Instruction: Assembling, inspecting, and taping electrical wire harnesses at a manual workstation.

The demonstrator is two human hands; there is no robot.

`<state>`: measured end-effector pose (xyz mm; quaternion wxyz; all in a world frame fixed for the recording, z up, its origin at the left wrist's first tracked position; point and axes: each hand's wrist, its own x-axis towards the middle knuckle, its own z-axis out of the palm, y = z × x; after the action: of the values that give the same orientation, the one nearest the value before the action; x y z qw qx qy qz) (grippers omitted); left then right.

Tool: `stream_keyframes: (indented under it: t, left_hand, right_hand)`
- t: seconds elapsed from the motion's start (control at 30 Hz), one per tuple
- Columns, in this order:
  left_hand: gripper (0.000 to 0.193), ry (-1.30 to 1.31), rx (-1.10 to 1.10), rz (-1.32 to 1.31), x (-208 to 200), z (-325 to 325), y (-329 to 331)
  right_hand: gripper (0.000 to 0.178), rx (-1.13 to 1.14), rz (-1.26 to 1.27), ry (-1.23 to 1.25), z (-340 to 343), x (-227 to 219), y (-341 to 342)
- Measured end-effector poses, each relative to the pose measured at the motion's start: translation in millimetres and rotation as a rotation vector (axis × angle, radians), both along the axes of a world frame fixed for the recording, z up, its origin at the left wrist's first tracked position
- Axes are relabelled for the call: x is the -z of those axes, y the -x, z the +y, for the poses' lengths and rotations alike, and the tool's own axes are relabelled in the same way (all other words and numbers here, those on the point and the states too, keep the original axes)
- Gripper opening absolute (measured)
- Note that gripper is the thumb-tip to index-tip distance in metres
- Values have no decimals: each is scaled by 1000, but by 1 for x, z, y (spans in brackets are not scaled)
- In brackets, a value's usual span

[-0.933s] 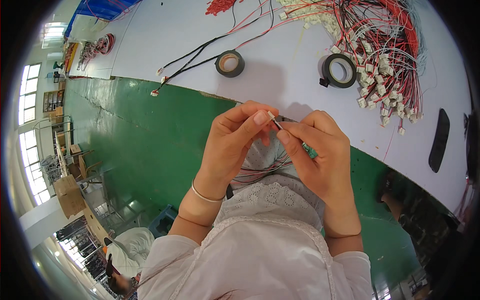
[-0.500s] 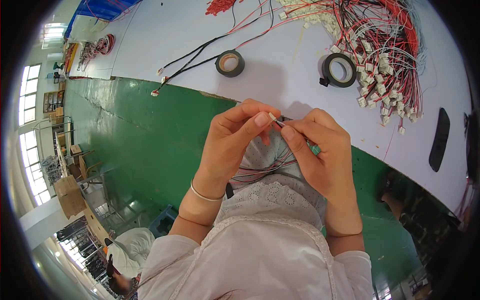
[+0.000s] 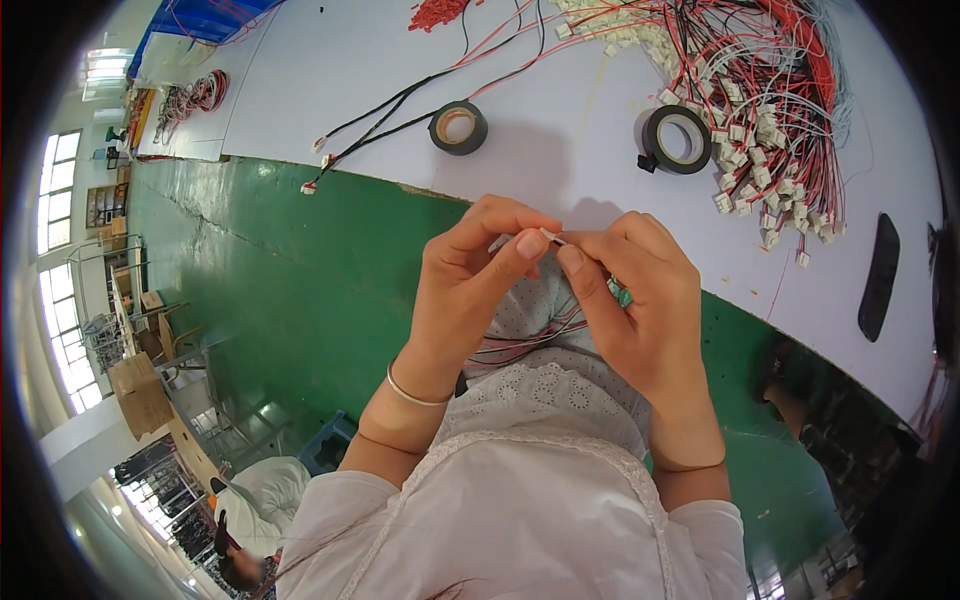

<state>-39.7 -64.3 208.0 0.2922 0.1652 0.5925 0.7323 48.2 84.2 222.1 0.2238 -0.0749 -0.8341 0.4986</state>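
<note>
From the head view, your hands have stayed raised in front of your chest, fingertips drawn closer than a moment ago. Your left hand (image 3: 470, 285) pinches a small white connector (image 3: 551, 236) between thumb and forefinger; your right hand (image 3: 640, 300) has its fingers pressed on the same piece from the other side. Thin red and black wires (image 3: 520, 345) trail down between your palms. Beyond, on the white table (image 3: 560, 130), lie two rolls of black tape (image 3: 459, 127) and a bundle of wire harnesses (image 3: 770, 90).
</note>
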Motion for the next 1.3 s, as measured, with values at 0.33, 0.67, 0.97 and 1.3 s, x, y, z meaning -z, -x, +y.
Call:
stream_keyframes:
  t: [0.33, 0.67, 0.97, 1.3]
  left_hand:
    - [14, 33, -52, 58, 5, 6, -8]
    - [18, -86, -22, 60, 4, 6, 11]
    - [16, -161, -167, -93, 13, -5, 29]
    - [18, -232, -77, -459, 12, -15, 32]
  right_hand:
    - [7, 26, 40, -5, -3, 6, 8]
    - [10, -103, -141, 454, 1, 10, 27]
    - [15, -131, -98, -475, 65, -32, 132]
    - [11, -334, -21, -646, 37, 24, 283]
